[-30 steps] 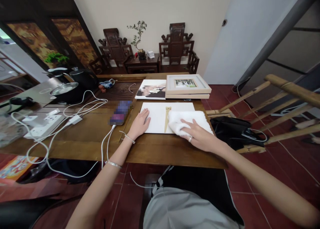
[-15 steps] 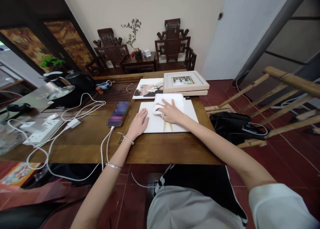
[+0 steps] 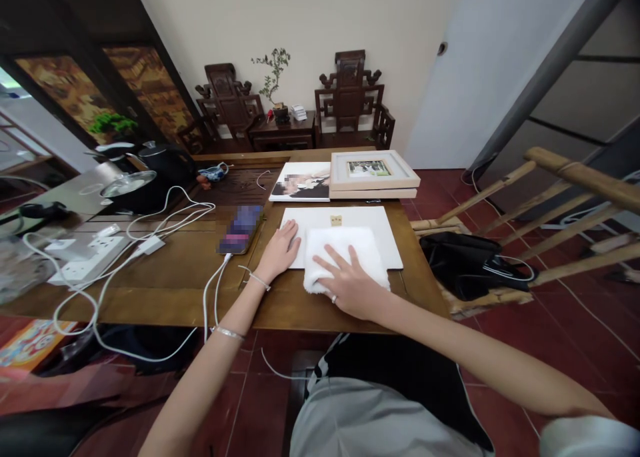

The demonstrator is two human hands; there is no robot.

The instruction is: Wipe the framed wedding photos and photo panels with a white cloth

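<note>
A white flat board (image 3: 370, 220) with a small yellow stand piece (image 3: 336, 221) lies on the wooden table (image 3: 175, 277). My left hand (image 3: 279, 249) rests flat on the board's left edge, fingers together and stretched out. My right hand (image 3: 349, 285) presses flat, fingers spread, on a folded white cloth (image 3: 345, 252) that covers the board's near edge and the yellow piece's lower part.
Behind the board lie a photo print (image 3: 301, 180) and a stacked framed picture (image 3: 373, 172). A phone (image 3: 241, 228) on a white cable lies left, with power strips (image 3: 83, 257), cables and a kettle (image 3: 165, 160) beyond. A black bag (image 3: 470, 260) sits on a bamboo chair at right.
My right hand has swept the cloth from the board's far edge back to its near edge. My left hand has stayed on the board's left edge.
</note>
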